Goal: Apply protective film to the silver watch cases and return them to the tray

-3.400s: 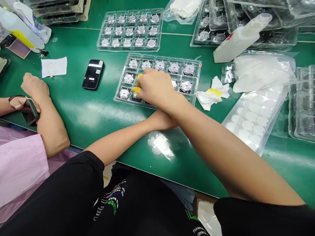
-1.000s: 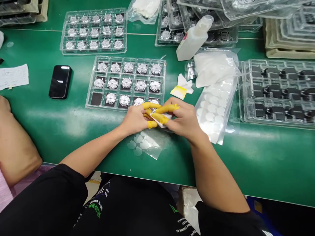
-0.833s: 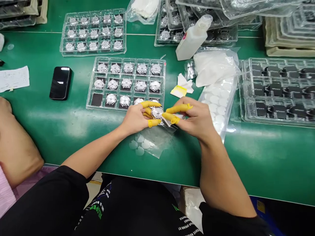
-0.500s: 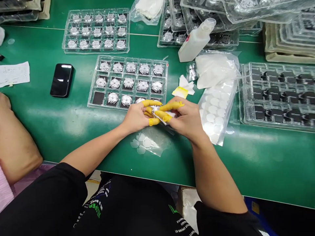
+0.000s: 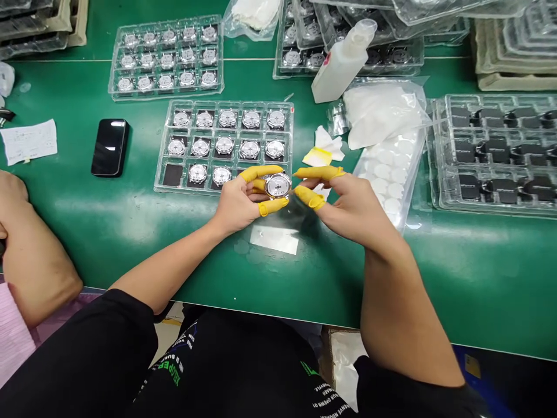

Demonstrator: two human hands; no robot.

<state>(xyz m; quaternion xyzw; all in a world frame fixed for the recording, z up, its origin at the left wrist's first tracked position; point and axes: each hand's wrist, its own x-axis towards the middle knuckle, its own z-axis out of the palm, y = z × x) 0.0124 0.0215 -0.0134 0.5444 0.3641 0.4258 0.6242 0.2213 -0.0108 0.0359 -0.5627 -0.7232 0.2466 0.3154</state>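
My left hand (image 5: 237,203) grips a silver watch head (image 5: 277,186) by its edges, between fingers in yellow finger cots. The watch's round face is turned up towards me. Just to its right is my right hand (image 5: 359,209), its cotted thumb and forefinger parted and off the watch. A bit of white wiping cloth (image 5: 322,190) shows in that hand, tucked behind the thumb and forefinger; its other fingers are mostly hidden. Behind my hands lies a clear tray (image 5: 162,162) of watch heads, with one bare dark pocket at its front left.
A phone (image 5: 109,147) and a paper slip (image 5: 29,142) lie left. Beyond are a second watch tray (image 5: 166,51) and a spray bottle (image 5: 342,67). White round stickers (image 5: 385,174) and a tray of dark pieces (image 5: 491,151) sit right. Another person's arm (image 5: 37,249) rests at left.
My right hand has drawn back to the right, taking the white cloth off the watch. The watch in my left hand now shows its face more fully.
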